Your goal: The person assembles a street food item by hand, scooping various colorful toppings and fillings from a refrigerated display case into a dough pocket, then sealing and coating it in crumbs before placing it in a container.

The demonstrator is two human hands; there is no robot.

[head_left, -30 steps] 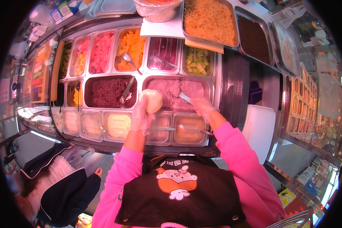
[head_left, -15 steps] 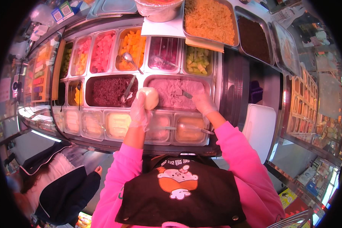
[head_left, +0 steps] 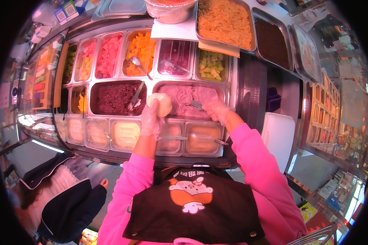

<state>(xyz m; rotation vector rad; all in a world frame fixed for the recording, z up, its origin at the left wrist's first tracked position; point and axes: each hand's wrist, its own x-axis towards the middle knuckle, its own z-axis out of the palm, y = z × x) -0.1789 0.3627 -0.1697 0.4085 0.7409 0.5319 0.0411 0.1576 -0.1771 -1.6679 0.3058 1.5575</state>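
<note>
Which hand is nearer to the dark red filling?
Left. The left hand is at the lower-right corner of the dark red filling; the right hand is farther right, by the pink paste.

Paste pan is sitting right of grain pan; utensil is resting in the latter. Fruit pans are lining up behind both, tubs in front. Flake tray is sitting behind rightmost fruit pan, crumb tray right of it. Spatula is lying in paste pan.
</note>
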